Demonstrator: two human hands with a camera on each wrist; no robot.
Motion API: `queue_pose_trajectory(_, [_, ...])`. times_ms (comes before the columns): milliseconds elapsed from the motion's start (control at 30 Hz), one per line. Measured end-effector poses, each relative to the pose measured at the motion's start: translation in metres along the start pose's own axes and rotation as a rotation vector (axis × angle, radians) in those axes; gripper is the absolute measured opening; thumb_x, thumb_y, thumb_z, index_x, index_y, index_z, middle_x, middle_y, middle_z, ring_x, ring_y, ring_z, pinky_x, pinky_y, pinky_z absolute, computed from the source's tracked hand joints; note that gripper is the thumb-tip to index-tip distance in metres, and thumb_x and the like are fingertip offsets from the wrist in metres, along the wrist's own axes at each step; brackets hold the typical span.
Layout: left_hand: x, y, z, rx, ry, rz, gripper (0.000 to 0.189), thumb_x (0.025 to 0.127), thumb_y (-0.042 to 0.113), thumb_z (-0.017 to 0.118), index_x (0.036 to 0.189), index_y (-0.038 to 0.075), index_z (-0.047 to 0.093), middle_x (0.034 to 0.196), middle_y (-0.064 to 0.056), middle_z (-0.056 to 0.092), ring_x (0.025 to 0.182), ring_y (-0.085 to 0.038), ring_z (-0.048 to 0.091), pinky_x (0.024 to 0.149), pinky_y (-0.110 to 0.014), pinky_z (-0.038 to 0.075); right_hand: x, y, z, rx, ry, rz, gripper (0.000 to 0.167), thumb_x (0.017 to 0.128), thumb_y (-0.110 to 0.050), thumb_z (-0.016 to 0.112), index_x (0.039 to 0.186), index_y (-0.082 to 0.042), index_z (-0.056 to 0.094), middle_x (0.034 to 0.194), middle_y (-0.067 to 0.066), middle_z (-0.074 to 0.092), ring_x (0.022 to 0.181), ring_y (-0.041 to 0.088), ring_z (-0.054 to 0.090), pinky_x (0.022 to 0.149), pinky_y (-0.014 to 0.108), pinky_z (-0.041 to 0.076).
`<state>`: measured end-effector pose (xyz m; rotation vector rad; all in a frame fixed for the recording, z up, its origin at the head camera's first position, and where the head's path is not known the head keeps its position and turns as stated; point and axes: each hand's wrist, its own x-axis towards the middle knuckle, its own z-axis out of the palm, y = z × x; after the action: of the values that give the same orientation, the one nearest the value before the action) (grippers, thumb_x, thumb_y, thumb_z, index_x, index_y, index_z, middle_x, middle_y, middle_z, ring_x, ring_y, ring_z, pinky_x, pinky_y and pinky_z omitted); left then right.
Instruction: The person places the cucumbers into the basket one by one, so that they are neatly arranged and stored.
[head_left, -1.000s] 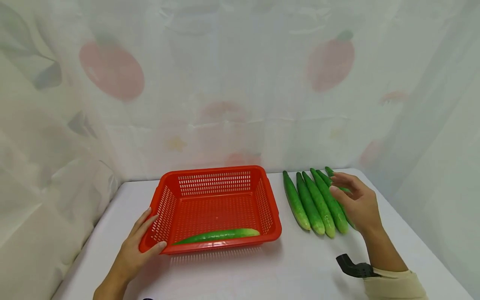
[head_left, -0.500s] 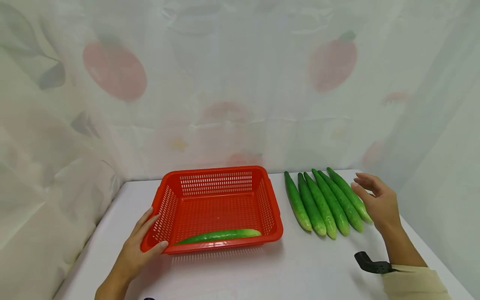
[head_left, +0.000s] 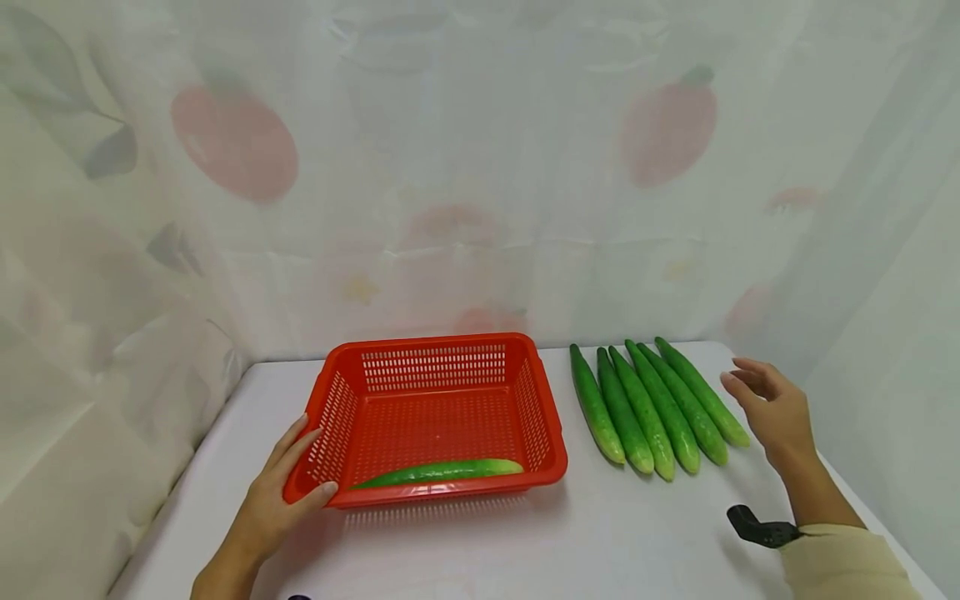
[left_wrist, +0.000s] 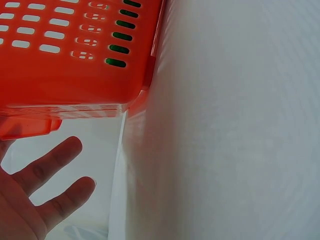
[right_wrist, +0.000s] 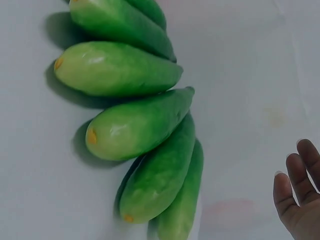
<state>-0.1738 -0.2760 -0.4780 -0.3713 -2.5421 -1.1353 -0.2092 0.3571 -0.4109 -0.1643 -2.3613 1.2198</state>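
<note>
In the head view, a red slotted plastic basket (head_left: 431, 492) stands left of centre, with one green cucumber (head_left: 442, 472) lying along its near side. My left hand (head_left: 262, 500) rests on its near left corner, thumb on the front rim and fingers at the left side. Two straight, spread fingers (left_wrist: 52, 161) show below the red wall in the left wrist view. Several cucumbers (head_left: 641, 408) lie fanned side by side to the basket's right. Just right of the rightmost cucumber (head_left: 702, 390), my right hand (head_left: 776, 412) hovers with loosely bent fingers, holding nothing.
Everything stands on a white-covered table (head_left: 600, 542). Behind it hangs a pale curtain (head_left: 465, 167) with fruit prints, and more sheeting closes in both sides. A black strap device (head_left: 761, 529) sits at the right wrist, by a beige sleeve (head_left: 847, 562).
My right hand has moved right, from over the right-hand cucumbers to beside them, uncovering the rightmost one. My left hand and the basket hold their places.
</note>
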Motion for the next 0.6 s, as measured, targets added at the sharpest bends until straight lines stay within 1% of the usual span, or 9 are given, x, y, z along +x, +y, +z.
queue_pose_trajectory(133, [0.000, 0.001, 0.000, -0.002, 0.003, 0.001, 0.070, 0.080, 0.019, 0.078, 0.143, 0.015, 0.047, 0.156, 0.002, 0.025, 0.134, -0.002, 0.024, 0.089, -0.011, 0.022, 0.001, 0.011, -0.001, -0.004, -0.014, 0.049, 0.054, 0.094, -0.038, 0.062, 0.135, -0.005, 0.053, 0.102, -0.020, 0.055, 0.092, -0.006, 0.049, 0.070, 0.013, 0.040])
queue_pose_trajectory(200, [0.000, 0.001, 0.000, -0.002, 0.004, 0.001, 0.070, 0.080, 0.019, 0.078, 0.143, 0.015, 0.047, 0.156, 0.002, 0.025, 0.134, -0.002, 0.023, 0.089, -0.011, 0.022, 0.002, 0.017, -0.002, -0.010, -0.024, 0.080, 0.057, 0.093, -0.041, 0.062, 0.136, -0.004, 0.051, 0.105, -0.013, 0.056, 0.092, -0.004, 0.047, 0.070, 0.013, 0.040])
queue_pose_trajectory(233, [0.000, 0.001, 0.000, -0.002, 0.005, 0.002, 0.070, 0.080, 0.019, 0.078, 0.143, 0.014, 0.047, 0.156, 0.002, 0.025, 0.134, -0.002, 0.023, 0.089, -0.011, 0.022, 0.003, 0.020, -0.002, -0.017, -0.029, 0.096, 0.059, 0.093, -0.042, 0.061, 0.137, -0.004, 0.050, 0.109, -0.008, 0.057, 0.093, -0.002, 0.047, 0.070, 0.013, 0.041])
queue_pose_trajectory(300, [0.000, 0.001, 0.000, -0.002, 0.007, 0.003, 0.070, 0.080, 0.018, 0.078, 0.142, 0.014, 0.047, 0.156, 0.002, 0.025, 0.134, -0.002, 0.023, 0.089, -0.011, 0.022, 0.003, 0.024, -0.002, -0.036, -0.040, 0.128, 0.063, 0.094, -0.045, 0.059, 0.139, -0.003, 0.048, 0.117, 0.004, 0.057, 0.097, 0.006, 0.049, 0.069, 0.015, 0.041])
queue_pose_trajectory(400, [0.000, 0.000, 0.000, -0.003, 0.007, 0.004, 0.070, 0.080, 0.019, 0.078, 0.143, 0.014, 0.047, 0.156, 0.002, 0.025, 0.134, -0.002, 0.024, 0.088, -0.010, 0.022, 0.004, 0.030, -0.001, -0.058, -0.056, 0.172, 0.067, 0.094, -0.048, 0.056, 0.141, -0.001, 0.044, 0.128, 0.019, 0.051, 0.107, 0.024, 0.050, 0.069, 0.016, 0.041])
queue_pose_trajectory(467, [0.000, 0.000, 0.000, -0.003, 0.008, 0.005, 0.070, 0.080, 0.019, 0.078, 0.142, 0.015, 0.048, 0.155, 0.002, 0.025, 0.134, -0.002, 0.024, 0.088, -0.010, 0.022, 0.005, 0.034, -0.001, -0.061, -0.068, 0.196, 0.069, 0.095, -0.048, 0.055, 0.142, 0.000, 0.042, 0.132, 0.024, 0.048, 0.113, 0.035, 0.046, 0.070, 0.018, 0.040])
queue_pose_trajectory(500, [0.000, 0.000, 0.001, -0.003, 0.008, 0.006, 0.070, 0.079, 0.019, 0.078, 0.142, 0.015, 0.048, 0.155, 0.002, 0.025, 0.133, -0.002, 0.024, 0.088, -0.010, 0.022, 0.005, 0.036, -0.001, -0.059, -0.073, 0.206, 0.069, 0.095, -0.049, 0.054, 0.142, 0.000, 0.041, 0.134, 0.025, 0.047, 0.115, 0.039, 0.045, 0.070, 0.020, 0.040])
queue_pose_trajectory(600, [0.000, 0.000, 0.001, -0.002, 0.011, 0.010, 0.070, 0.079, 0.019, 0.078, 0.142, 0.014, 0.048, 0.155, 0.001, 0.026, 0.133, -0.003, 0.025, 0.088, -0.010, 0.022, 0.007, 0.043, 0.000, -0.055, -0.087, 0.239, 0.071, 0.095, -0.049, 0.053, 0.142, 0.001, 0.040, 0.136, 0.028, 0.045, 0.121, 0.044, 0.041, 0.075, 0.028, 0.041])
